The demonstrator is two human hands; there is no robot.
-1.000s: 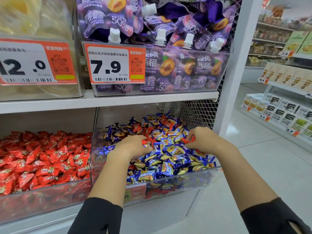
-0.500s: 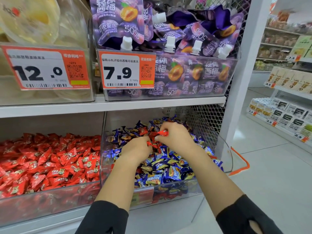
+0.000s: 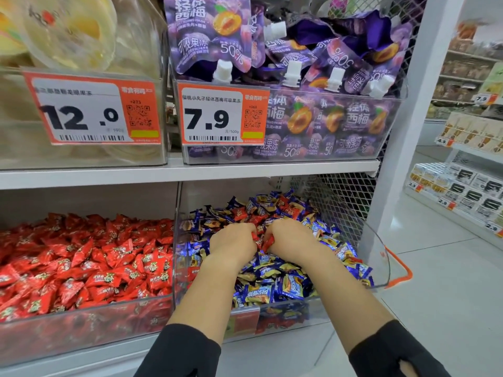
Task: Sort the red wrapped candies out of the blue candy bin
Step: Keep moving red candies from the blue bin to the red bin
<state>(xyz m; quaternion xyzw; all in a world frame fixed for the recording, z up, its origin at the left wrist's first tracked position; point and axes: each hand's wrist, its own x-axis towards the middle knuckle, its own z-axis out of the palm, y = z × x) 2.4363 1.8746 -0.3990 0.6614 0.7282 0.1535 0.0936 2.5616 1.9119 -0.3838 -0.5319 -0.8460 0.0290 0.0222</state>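
A clear bin [image 3: 379,257] on the lower shelf holds a heap of blue wrapped candies [image 3: 288,284] with a few red wrapped candies [image 3: 241,213] mixed in near the back. Both my hands are side by side in the middle of the heap. My left hand [image 3: 231,246] grips red candies [image 3: 255,237], whose ends poke out by the thumb. My right hand [image 3: 290,240] holds a red candy [image 3: 268,243] at its inner edge. Left of this bin stands a clear bin [image 3: 81,330] full of red candies [image 3: 81,262].
The shelf above carries a bin of purple jelly pouches [image 3: 299,63] with a 7.9 price tag [image 3: 223,117], and a bin with a 12.0 tag [image 3: 89,110]. A white post [image 3: 408,131] stands right of the bins. Aisle floor and more shelves [image 3: 462,191] lie to the right.
The view has closed in on the shelf. My right hand came in from the right side of the heap to meet the left at the middle, both holding red candies.
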